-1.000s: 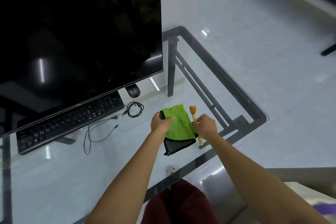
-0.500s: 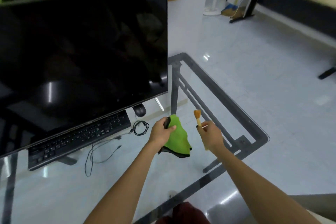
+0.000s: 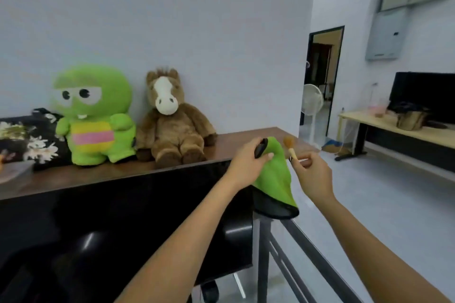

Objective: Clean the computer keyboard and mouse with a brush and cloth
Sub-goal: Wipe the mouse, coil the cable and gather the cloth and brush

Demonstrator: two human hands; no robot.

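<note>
My left hand (image 3: pixel 248 160) grips a green cloth with a black edge (image 3: pixel 275 179), held up in the air so that it hangs down. My right hand (image 3: pixel 312 172) pinches a small wooden brush (image 3: pixel 290 147), bristles pointing up, just right of the cloth. Both are raised in front of the top right corner of the black monitor (image 3: pixel 123 224). The black mouse (image 3: pixel 209 290) peeks out under the monitor's lower edge. The keyboard is out of sight.
Behind the monitor a brown shelf (image 3: pixel 234 140) carries a green plush toy (image 3: pixel 93 115) and a brown plush horse (image 3: pixel 172 120). The glass desk's dark metal frame (image 3: pixel 307 253) runs down at the right. A white fan (image 3: pixel 312 106), a doorway and a second desk (image 3: pixel 406 135) stand beyond.
The view has swung upward from the desk to the wall and shelf. Both hands have lifted the cloth and the brush up off the glass desk.
</note>
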